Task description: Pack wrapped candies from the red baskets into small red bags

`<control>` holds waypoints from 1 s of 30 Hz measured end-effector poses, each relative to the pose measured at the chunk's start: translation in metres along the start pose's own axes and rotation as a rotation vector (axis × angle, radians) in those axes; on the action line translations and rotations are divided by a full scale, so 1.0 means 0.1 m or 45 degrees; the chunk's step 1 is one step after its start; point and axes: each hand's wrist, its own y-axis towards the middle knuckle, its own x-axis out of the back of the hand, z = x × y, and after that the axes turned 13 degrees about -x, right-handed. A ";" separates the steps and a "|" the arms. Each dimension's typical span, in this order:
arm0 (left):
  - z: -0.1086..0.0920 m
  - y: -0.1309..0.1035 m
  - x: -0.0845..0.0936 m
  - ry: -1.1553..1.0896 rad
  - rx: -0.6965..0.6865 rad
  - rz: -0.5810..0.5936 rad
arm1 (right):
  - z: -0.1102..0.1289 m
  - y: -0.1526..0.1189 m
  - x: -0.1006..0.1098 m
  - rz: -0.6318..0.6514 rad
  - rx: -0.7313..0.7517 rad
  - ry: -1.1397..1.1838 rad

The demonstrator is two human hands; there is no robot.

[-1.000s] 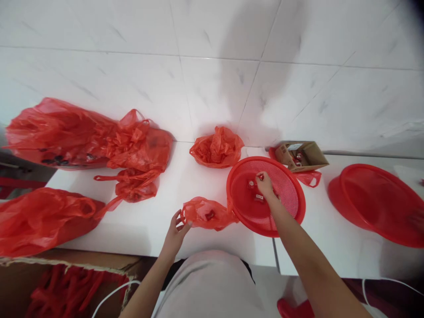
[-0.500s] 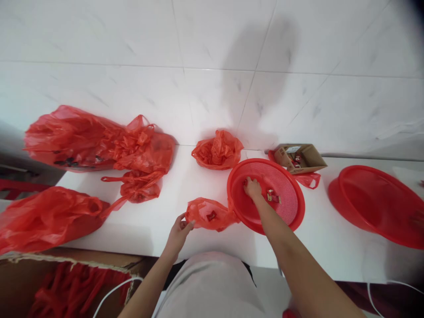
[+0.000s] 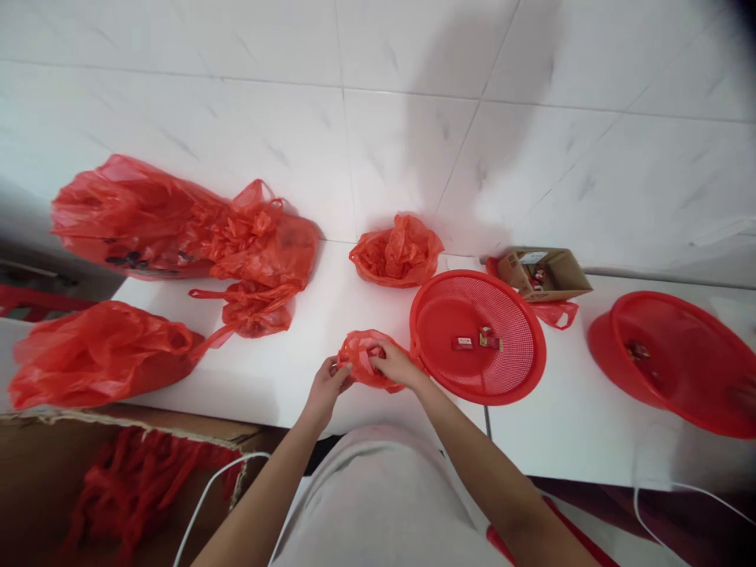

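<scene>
At the mouth of a small, thin red plastic bag (image 3: pixel 365 376), the right hand (image 3: pixel 394 366) has come over from the round red mesh plastic basket (image 3: pixel 516 311), so both hands now work at the bag. Its fingers bend inside; whether they grip anything, I cannot tell. The left hand (image 3: pixel 327 387) pinches the left rim. Basket rim crowds the bag's right end; two small red wrapped packets (image 3: pixel 462 343) lie inside. Bare white tabletop (image 3: pixel 283 386) opens leftward, its front edge near.
</scene>
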 end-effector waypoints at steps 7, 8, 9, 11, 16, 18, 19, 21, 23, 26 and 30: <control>0.04 -0.05 0.08 -0.027 0.000 0.026 | 0.02 -0.15 0.42 -0.143 0.260 -0.119; 0.04 -0.05 0.10 -0.025 0.006 0.016 | 0.03 -0.17 0.62 -0.221 0.276 -0.108; 0.04 -0.05 0.10 -0.024 0.010 0.014 | 0.02 -0.19 0.83 -0.369 0.271 -0.127; 0.04 -0.05 0.10 -0.026 0.016 0.031 | -0.09 -0.17 1.28 -0.687 0.171 -0.289; 0.00 -0.04 0.07 -0.011 0.039 0.069 | -0.73 -0.03 1.92 -0.791 -0.509 -0.617; -0.01 -0.03 0.07 0.006 0.047 0.069 | -0.98 0.01 1.88 -0.830 -0.494 -0.649; 0.00 -0.02 0.07 0.013 0.053 0.069 | -1.06 0.02 1.82 -0.866 -0.441 -0.645; 0.01 0.00 0.07 0.028 0.061 0.058 | -1.17 0.03 1.71 -0.902 -0.353 -0.601; 0.02 0.02 0.06 0.042 0.055 0.056 | -1.19 0.03 1.67 -0.895 -0.342 -0.527; 0.02 0.04 0.05 0.055 0.022 0.076 | -1.12 0.02 1.71 -0.888 -0.348 -0.372; 0.00 0.05 0.06 0.055 0.019 0.092 | -0.82 -0.09 1.69 -0.820 -0.266 -0.092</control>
